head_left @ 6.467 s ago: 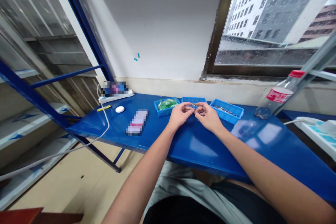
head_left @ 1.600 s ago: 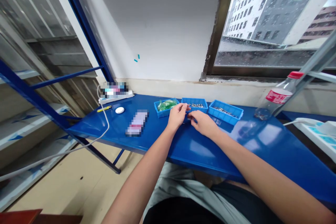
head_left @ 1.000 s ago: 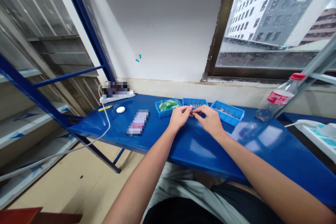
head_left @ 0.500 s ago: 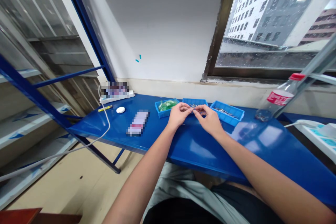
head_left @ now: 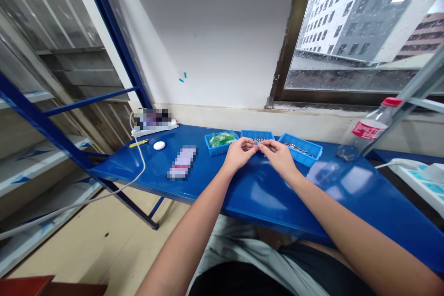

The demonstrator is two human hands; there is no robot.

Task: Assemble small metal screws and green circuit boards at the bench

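My left hand [head_left: 240, 151] and my right hand [head_left: 276, 153] meet fingertip to fingertip just in front of the blue bins. Both are pinched closed; whatever lies between the fingertips is too small to make out. Behind them stands the middle blue bin [head_left: 244, 134], partly hidden by my fingers, with small metal parts [head_left: 261, 139] in it. Left of my hands, the left blue bin [head_left: 215, 151] holds green plastic packaging [head_left: 222, 138]. The right blue bin [head_left: 316, 157], with thin metal pieces [head_left: 301, 149] inside, is beside my right hand.
On the blue table [head_left: 208, 180] lie a blurred-out phone-like object [head_left: 182, 163], a round white case [head_left: 159, 145] and a yellow cutter [head_left: 138, 143]. A plastic bottle [head_left: 369, 128] stands at the right by a metal post. Power strips are at both ends, and a white cable [head_left: 143, 159] hangs over the left edge.
Both hands have shifted slightly right and down, toward me, fingertips still together. More of the middle bin's metal parts shows behind them.
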